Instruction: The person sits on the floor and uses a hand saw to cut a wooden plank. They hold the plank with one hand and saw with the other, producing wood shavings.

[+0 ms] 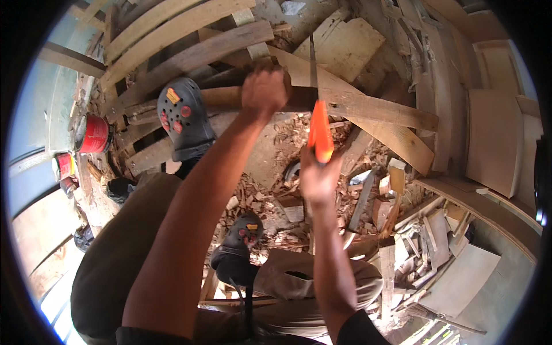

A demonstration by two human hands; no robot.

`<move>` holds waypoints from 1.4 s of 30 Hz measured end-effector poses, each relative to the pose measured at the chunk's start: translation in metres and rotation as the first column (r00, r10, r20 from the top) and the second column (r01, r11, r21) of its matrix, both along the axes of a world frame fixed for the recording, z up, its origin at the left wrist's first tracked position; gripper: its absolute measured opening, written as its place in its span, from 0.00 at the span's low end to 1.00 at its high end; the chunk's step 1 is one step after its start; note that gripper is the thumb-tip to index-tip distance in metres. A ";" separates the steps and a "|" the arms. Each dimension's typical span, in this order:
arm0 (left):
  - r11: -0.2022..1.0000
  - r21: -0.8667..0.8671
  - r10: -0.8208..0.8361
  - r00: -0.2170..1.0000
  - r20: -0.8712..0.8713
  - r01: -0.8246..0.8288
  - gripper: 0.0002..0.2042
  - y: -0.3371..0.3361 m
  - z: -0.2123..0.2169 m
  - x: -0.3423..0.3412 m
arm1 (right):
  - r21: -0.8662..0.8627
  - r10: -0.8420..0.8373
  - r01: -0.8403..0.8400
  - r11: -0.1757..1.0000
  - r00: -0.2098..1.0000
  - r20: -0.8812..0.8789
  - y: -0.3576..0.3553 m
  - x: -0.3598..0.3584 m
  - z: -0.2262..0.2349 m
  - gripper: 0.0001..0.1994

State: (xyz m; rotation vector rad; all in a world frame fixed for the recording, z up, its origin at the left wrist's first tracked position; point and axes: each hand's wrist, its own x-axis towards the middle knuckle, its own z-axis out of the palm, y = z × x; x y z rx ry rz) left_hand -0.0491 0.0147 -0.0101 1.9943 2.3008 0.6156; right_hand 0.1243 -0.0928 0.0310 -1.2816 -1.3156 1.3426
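My right hand (319,178) is closed around the orange handle of a hand saw (320,129). The saw's narrow blade points away from me and crosses a wooden plank (385,111) that lies left to right. To the left of the blade, my left hand (265,89) is closed on the same plank, its fingers curled over the far side and partly hidden. My foot in a grey clog (187,118) rests by the plank's left part. Whether the blade has cut into the wood, I cannot tell.
Slatted boards (190,54) lie at the far left. A wide diagonal board (397,144) and a pale flat panel (342,49) lie beyond the saw. Wood chips (276,210) cover the ground. Red cans (95,134) stand at left; scrap offcuts (437,241) pile up at right.
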 end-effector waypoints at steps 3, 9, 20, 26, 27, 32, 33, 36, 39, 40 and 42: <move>0.999 -0.020 0.044 0.998 0.038 -0.043 0.12 0.006 0.002 -0.010 | -0.354 -0.001 0.104 0.929 0.961 0.278 -0.123 0.032 0.029 0.05; 0.988 0.152 -0.015 0.999 0.046 0.008 0.15 0.005 -0.004 0.002 | -0.271 -0.087 0.123 0.955 0.986 0.142 -0.112 0.037 0.035 0.14; 0.995 0.097 -0.023 0.999 0.047 0.019 0.10 0.004 -0.004 -0.002 | -0.046 0.098 -0.089 0.995 0.956 0.277 -0.176 0.072 0.061 0.25; 0.996 -0.079 -0.041 0.997 0.063 0.046 0.15 -0.003 0.004 -0.005 | -0.208 -0.148 0.189 0.960 0.969 0.198 0.001 -0.008 0.019 0.10; 0.991 -0.118 -0.057 0.995 0.081 0.067 0.16 -0.005 0.001 -0.008 | -0.250 -0.155 0.193 0.949 0.974 0.162 -0.014 -0.005 0.019 0.10; 0.998 0.035 -0.055 0.998 0.033 0.053 0.12 -0.007 -0.006 -0.007 | -0.109 -0.105 0.140 0.984 0.954 0.280 -0.181 0.046 0.039 0.03; 0.998 0.057 -0.044 0.999 0.032 0.042 0.12 -0.005 -0.007 -0.005 | -0.115 -0.057 0.099 0.988 0.944 0.324 -0.183 0.048 0.056 0.02; 0.994 0.105 -0.043 0.999 0.026 0.040 0.12 -0.009 -0.007 0.002 | -0.081 -0.157 0.177 0.981 0.965 0.211 -0.141 0.035 0.031 0.06; 0.991 0.116 -0.068 0.997 0.024 0.064 0.12 -0.005 -0.009 0.001 | -0.279 -0.164 0.168 0.946 0.986 0.039 -0.083 0.025 0.025 0.07; 0.992 0.117 -0.059 0.998 0.025 0.056 0.12 -0.007 -0.009 0.001 | -0.253 -0.166 0.168 0.953 0.986 0.027 -0.090 0.023 0.017 0.07; 0.990 0.131 -0.048 0.998 0.029 0.044 0.11 -0.006 -0.006 -0.002 | -0.148 0.011 0.028 0.989 0.967 0.255 -0.105 0.022 -0.016 0.03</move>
